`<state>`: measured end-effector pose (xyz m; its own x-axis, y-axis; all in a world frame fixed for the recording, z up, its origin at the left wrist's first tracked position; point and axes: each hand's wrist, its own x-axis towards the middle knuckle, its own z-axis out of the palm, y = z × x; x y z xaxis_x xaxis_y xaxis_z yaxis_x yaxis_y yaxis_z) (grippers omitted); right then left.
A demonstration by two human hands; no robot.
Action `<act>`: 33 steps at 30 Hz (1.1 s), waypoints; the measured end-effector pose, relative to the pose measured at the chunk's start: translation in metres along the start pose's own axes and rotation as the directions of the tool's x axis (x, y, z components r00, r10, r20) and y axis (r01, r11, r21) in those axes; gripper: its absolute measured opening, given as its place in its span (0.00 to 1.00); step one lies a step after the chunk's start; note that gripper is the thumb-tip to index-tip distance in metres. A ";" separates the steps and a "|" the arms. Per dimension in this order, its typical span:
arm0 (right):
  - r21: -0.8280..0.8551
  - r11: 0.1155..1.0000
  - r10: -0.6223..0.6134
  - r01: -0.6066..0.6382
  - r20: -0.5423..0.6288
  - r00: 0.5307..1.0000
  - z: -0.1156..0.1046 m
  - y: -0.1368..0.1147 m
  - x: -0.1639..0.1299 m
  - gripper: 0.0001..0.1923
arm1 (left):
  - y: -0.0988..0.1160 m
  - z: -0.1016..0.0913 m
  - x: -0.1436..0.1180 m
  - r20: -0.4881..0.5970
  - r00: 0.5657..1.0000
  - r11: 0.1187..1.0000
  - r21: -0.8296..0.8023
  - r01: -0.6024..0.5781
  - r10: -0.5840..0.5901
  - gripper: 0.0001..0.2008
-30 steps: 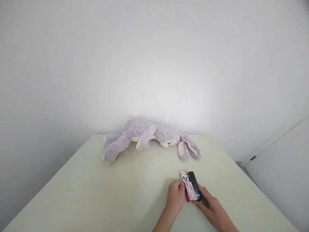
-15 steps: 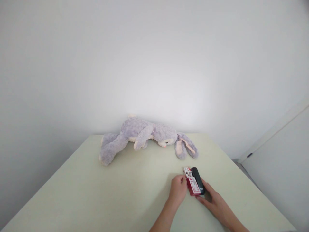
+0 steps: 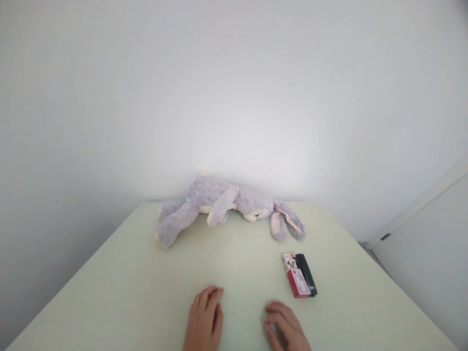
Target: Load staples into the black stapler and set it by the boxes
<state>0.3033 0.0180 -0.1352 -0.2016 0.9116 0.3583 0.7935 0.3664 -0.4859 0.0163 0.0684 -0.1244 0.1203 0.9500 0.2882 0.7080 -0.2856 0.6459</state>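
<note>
My left hand (image 3: 205,314) is over the near part of the pale table (image 3: 146,287), fingers loosely stretched out and holding nothing. To its right, my right hand (image 3: 284,322) has its fingers curved and apart, with nothing between them. Beyond the right hand lie a black stapler (image 3: 306,274), a red and white box (image 3: 299,283) and a smaller white box (image 3: 290,261). The three sit close together, the stapler along the right side of both boxes. Neither hand touches them.
A grey-purple plush rabbit (image 3: 214,192) lies on its side along the table's far edge, ears to the right. Behind it rises a white wall (image 3: 234,97). A pale door or panel (image 3: 431,258) stands beyond the table's right edge.
Both hands have come away from the boxes and stapler, moving left and nearer to me. My left hand has uncurled. The view has shifted slightly; the objects stay grouped.
</note>
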 end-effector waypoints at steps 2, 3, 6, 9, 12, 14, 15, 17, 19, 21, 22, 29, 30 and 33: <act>-0.107 0.991 -0.073 0.082 0.082 0.994 0.008 -0.017 0.023 0.19 | -0.011 0.001 -0.009 0.022 0.989 0.950 0.277 -0.145 0.145 0.23; -0.158 0.983 -0.076 0.095 0.123 0.989 0.011 -0.023 0.031 0.24 | -0.013 0.003 -0.012 0.030 0.981 0.908 0.375 -0.187 0.190 0.26; -0.275 0.959 -0.011 0.061 0.178 0.984 0.021 -0.036 0.046 0.32 | -0.013 0.009 -0.014 0.037 0.966 0.808 0.540 -0.233 0.254 0.31; -0.334 0.942 0.041 0.014 0.155 0.987 0.030 -0.041 0.049 0.34 | -0.011 0.012 -0.012 0.049 0.960 0.766 0.592 -0.251 0.277 0.33; -0.357 0.934 0.038 0.013 0.137 0.990 0.034 -0.042 0.048 0.34 | -0.014 0.013 -0.011 0.041 0.958 0.748 0.615 -0.249 0.285 0.34; -0.365 0.931 0.029 0.020 0.128 0.991 0.034 -0.041 0.048 0.35 | -0.016 0.014 -0.011 0.035 0.957 0.743 0.623 -0.246 0.287 0.35; -0.368 0.929 0.024 0.023 0.123 0.992 0.034 -0.040 0.048 0.35 | -0.017 0.015 -0.012 0.034 0.957 0.741 0.625 -0.245 0.288 0.35; -0.372 0.928 0.016 0.028 0.114 0.993 0.035 -0.038 0.049 0.35 | -0.017 0.015 -0.012 0.032 0.956 0.736 0.631 -0.247 0.293 0.35; -0.377 0.926 0.009 0.032 0.106 0.994 0.036 -0.037 0.049 0.35 | -0.017 0.015 -0.012 0.030 0.953 0.729 0.638 -0.250 0.301 0.36; -0.381 0.924 0.006 0.035 0.104 0.995 0.037 -0.036 0.049 0.34 | -0.016 0.015 -0.012 0.025 0.951 0.722 0.645 -0.251 0.308 0.35; -0.383 0.923 0.008 0.034 0.107 0.994 0.038 -0.036 0.050 0.34 | -0.016 0.015 -0.011 0.022 0.950 0.720 0.647 -0.251 0.311 0.35; -0.373 0.928 0.050 0.008 0.144 0.988 0.037 -0.039 0.051 0.34 | -0.017 0.015 -0.009 0.018 0.947 0.704 0.664 -0.252 0.321 0.35; -0.370 0.929 0.051 0.007 0.145 0.988 0.037 -0.039 0.051 0.34 | -0.017 0.015 -0.009 0.017 0.947 0.701 0.668 -0.250 0.321 0.35; -0.370 0.929 0.048 0.006 0.138 0.989 0.038 -0.038 0.052 0.34 | -0.018 0.015 -0.010 0.018 0.951 0.715 0.655 -0.245 0.309 0.35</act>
<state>0.2410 0.0586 -0.1289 -0.2401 0.9452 0.2214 0.9484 0.2771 -0.1543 0.0132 0.0661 -0.1496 0.3461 0.8171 0.4611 0.9324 -0.3543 -0.0718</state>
